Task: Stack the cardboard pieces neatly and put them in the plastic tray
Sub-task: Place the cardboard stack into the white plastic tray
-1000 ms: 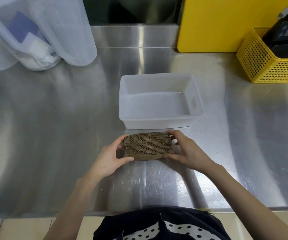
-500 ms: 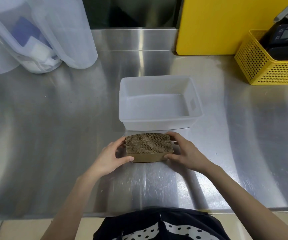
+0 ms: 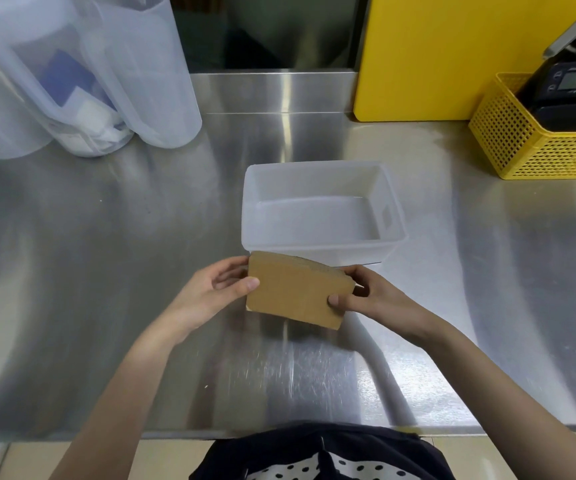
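No legible text, label, brand, number or sign appears in the view. The black device (image 3: pixel 564 95) standing in the yellow perforated basket (image 3: pixel 522 143) carries a small grey display (image 3: pixel 574 80), but its characters are too small and blurred to read. The pale sheets inside the translucent container (image 3: pixel 82 98) at upper left show no readable print.

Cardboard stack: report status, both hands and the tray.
Left hand and right hand grip the cardboard stack at its ends. Stack just short of the plastic tray. Tray holds nothing, path clear.
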